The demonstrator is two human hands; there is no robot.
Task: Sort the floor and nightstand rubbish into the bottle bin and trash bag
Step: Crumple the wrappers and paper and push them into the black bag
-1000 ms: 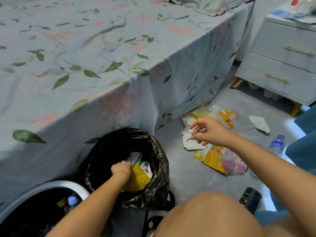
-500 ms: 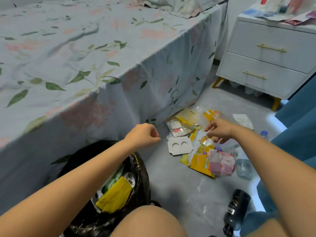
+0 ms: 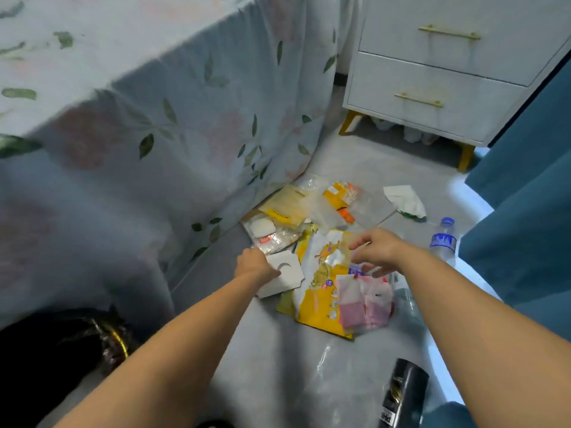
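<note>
Left hand (image 3: 256, 267) on white card (image 3: 285, 274), fingers hidden, grip untellable; right hand (image 3: 378, 251), fingers spread, over yellow wrapper (image 3: 318, 301) mid-floor.

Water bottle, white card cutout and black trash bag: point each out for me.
water bottle (image 3: 443, 240): head view, on its blue label.
white card cutout (image 3: 289, 274): head view, on its flat face beside the left hand.
black trash bag (image 3: 46, 350): head view, on its crumpled side.

Bedroom: bed w/ floral sheet (image 3: 185, 97) beside white nightstand (image 3: 438, 75).
</note>
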